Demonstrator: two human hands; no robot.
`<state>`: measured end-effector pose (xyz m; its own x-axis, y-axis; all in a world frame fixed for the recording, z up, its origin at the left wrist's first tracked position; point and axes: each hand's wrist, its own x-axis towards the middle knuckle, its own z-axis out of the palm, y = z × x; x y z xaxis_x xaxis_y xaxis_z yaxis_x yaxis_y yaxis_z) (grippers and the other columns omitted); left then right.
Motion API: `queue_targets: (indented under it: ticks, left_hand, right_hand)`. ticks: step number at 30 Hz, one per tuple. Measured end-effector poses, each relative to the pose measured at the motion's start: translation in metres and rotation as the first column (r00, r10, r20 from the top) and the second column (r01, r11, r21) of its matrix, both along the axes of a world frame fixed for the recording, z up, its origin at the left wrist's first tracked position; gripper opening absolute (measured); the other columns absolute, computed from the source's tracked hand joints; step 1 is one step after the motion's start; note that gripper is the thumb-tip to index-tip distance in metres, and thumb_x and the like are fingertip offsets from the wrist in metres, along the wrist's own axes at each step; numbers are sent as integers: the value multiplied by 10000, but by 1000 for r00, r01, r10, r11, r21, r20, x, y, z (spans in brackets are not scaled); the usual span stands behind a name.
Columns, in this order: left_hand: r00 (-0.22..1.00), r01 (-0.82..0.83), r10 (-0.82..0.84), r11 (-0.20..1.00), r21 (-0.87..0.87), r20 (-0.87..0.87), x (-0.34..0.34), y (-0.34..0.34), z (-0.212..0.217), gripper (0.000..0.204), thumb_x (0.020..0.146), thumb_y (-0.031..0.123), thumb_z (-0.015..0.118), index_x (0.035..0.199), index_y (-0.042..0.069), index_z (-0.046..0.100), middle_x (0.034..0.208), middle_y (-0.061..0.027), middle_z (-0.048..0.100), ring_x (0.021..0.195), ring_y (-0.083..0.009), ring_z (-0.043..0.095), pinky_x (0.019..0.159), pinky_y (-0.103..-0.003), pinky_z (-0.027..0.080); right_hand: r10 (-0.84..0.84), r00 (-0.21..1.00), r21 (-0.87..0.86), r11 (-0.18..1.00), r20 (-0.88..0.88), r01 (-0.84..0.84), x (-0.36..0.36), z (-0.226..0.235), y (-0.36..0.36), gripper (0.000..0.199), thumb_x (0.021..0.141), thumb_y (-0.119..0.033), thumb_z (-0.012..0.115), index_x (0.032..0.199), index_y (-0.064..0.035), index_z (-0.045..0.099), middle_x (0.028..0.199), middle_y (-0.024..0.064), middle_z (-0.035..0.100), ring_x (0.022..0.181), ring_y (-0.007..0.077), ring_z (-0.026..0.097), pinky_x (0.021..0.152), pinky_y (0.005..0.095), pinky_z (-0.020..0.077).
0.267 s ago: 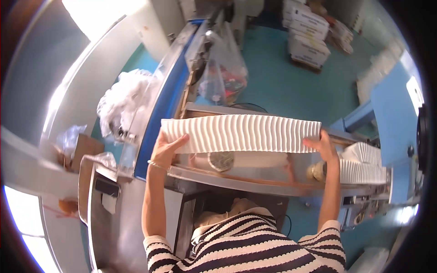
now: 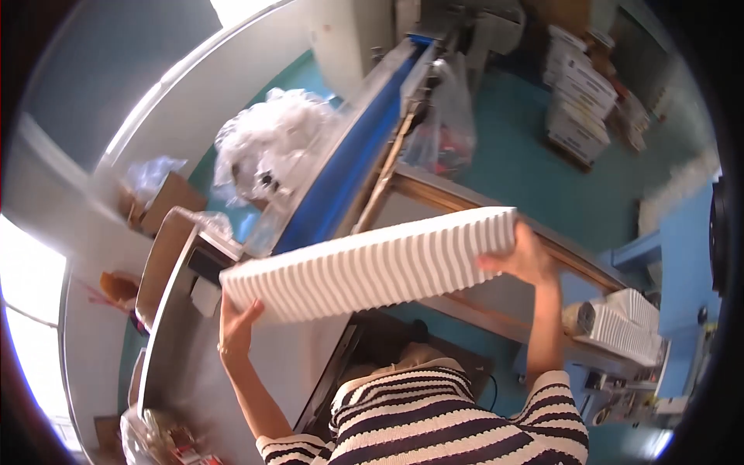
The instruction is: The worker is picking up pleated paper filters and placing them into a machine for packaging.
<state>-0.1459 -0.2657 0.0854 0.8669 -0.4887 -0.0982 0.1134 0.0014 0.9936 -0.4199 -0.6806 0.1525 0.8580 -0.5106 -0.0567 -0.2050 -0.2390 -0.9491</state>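
A long white ribbed stack [image 2: 372,267], which looks like many thin pieces nested in a row, is held up in front of me between both hands. It slants, its left end nearer my body and its right end farther away. My left hand [image 2: 235,327] grips the left end, with the thumb on the ribbed face. At the other end, my right hand [image 2: 528,254] is closed round the corner, thumb also across the ribs. The fingers behind the stack are hidden. Beneath it are a steel-framed table [image 2: 484,322] and part of a grey counter.
A blue conveyor belt [image 2: 341,182] runs away ahead of me. More white ribbed stacks [image 2: 624,333] lie at the right. Clear plastic bags [image 2: 283,143] are heaped beyond the belt, and stacked cartons [image 2: 577,116] stand on the floor at the far right.
The stack has swung left and toward me, its left end dropping lower in the picture. Both hands keep their grip, and the view has turned leftward.
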Motion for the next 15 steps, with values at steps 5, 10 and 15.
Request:
queue_targets:
  ticks: [5, 10, 15]
  left_hand:
    - [910, -378, 383, 924, 62, -160, -88, 226, -66, 785, 793, 135, 761, 1435, 31, 321, 1303, -89, 519, 1207, -208, 488, 1056, -343, 350]
    - [631, -667, 759, 637, 386, -164, -161, 351, -95, 478, 904, 313, 672, 1248, 24, 508, 1132, -34, 611, 1038, -118, 546, 922, -274, 417]
    - [551, -685, 834, 461, 564, -13, -211, 413, -101, 692, 930, 535, 537, 1339, -20, 471, 1244, -73, 577, 1139, -151, 512, 996, -291, 364]
  right_hand:
    - [407, 855, -97, 884, -322, -458, 120, -50, 129, 985, 597, -506, 857, 1262, 80, 426, 1180, 241, 592, 1110, 305, 586, 980, 355, 432]
    - [597, 645, -80, 701, -477, -708, 214, -145, 256, 961, 715, -623, 714, 1295, 73, 396, 1213, 313, 553, 1174, 387, 540, 991, 387, 413]
    - [525, 833, -6, 845, -176, -534, 247, -181, 297, 474, 917, -425, 602, 1042, 31, 639, 935, 148, 686, 895, 225, 637, 768, 327, 486]
